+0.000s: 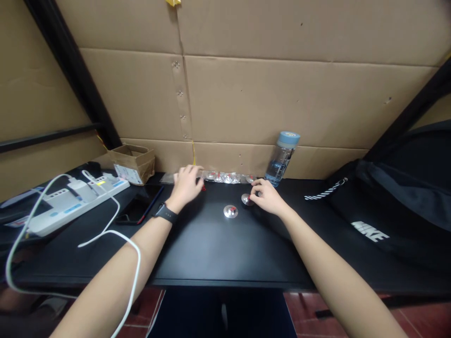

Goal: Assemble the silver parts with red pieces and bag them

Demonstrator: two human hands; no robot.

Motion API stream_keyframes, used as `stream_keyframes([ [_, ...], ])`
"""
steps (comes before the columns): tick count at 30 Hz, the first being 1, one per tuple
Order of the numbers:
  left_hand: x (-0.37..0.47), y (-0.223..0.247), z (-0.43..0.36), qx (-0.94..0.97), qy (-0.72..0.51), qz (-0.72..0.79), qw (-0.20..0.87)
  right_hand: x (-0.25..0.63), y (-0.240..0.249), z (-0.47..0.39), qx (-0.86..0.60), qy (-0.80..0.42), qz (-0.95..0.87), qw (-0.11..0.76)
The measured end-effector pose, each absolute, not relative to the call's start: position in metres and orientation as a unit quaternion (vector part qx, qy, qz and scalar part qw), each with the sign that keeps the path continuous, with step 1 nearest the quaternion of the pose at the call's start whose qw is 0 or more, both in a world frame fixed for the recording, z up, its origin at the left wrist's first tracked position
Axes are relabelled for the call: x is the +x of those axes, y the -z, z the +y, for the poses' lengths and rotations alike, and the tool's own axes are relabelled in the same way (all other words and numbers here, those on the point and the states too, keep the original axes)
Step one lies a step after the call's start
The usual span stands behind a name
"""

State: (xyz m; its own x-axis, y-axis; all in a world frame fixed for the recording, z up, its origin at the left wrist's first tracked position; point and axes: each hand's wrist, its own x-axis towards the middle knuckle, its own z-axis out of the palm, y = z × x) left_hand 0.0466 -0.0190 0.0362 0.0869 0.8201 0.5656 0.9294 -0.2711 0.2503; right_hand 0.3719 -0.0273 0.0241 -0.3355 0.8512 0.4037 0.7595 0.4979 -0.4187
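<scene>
My right hand has its thumb and forefinger closed at a shiny silver disc with a small red part in its middle. A second silver disc, also with a red centre, lies flat on the black table to the left of it. Farther left, my left hand, with a black watch on the wrist, is over the end of a clear plastic strip at the back. Its fingers are bent and somewhat apart. Beside its thumb shows a small red piece, partly hidden by the hand.
Behind the right hand stands a water bottle with a blue lid. At left are a phone, a small cardboard box, a power strip and a loose white cable. A black backpack lies at right.
</scene>
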Motion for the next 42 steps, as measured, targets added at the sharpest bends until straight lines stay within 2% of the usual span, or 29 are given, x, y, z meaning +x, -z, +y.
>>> stream_keyframes([
  [6,-0.013,-0.031,0.003,-0.584,0.297,-0.748,0.104,0.384,-0.022,-0.02,-0.524,-0.074,-0.806,0.265],
  [15,-0.029,-0.023,0.011,-0.517,0.309,-0.796,0.064,0.388,-0.021,-0.018,-0.526,-0.084,-0.809,0.248],
  [27,-0.047,-0.02,0.021,-0.476,0.404,-0.781,-0.01,0.39,-0.018,-0.015,-0.513,-0.089,-0.818,0.243],
  [42,-0.045,-0.016,0.022,-0.502,0.402,-0.765,-0.022,0.389,-0.018,-0.015,-0.512,-0.094,-0.825,0.221],
])
